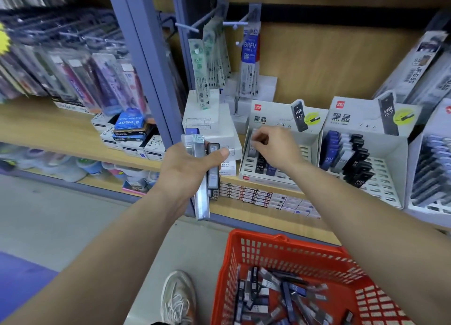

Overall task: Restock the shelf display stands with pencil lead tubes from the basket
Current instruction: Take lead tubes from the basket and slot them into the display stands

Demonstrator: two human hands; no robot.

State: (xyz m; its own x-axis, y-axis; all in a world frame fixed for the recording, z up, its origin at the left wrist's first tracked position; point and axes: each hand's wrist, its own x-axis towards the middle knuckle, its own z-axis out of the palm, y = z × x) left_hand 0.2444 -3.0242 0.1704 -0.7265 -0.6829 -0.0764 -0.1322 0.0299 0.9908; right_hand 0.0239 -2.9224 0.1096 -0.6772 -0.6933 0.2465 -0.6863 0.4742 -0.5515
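Head view: two bare arms reach toward a wooden shelf (61, 129) of stationery.
Left hand (192, 171): fingers and thumb curl round a bundle of slim grey and black plastic pencil lead tubes (203, 178), held roughly upright, with the ends sticking out above and below the fist.
Right hand (275, 151): its fingertips pinch a single pale grey lead tube (255, 136), which is blurred.
Near stand: a white cardboard display stand marked HB 0.7 (271, 118) sits directly behind and under the pinch, and a few black and blue tubes (260, 166) stand in its slots just below.
Second stand (395, 158): right of the pinching hand, holding rows of blue, grey and black tubes.
Basket: a red plastic mesh basket (288, 249) is below both hands, with loose lead tubes (275, 293) heaped inside.
Shoe: a pale laced shoe (178, 298) is under the left fist, beside the basket.
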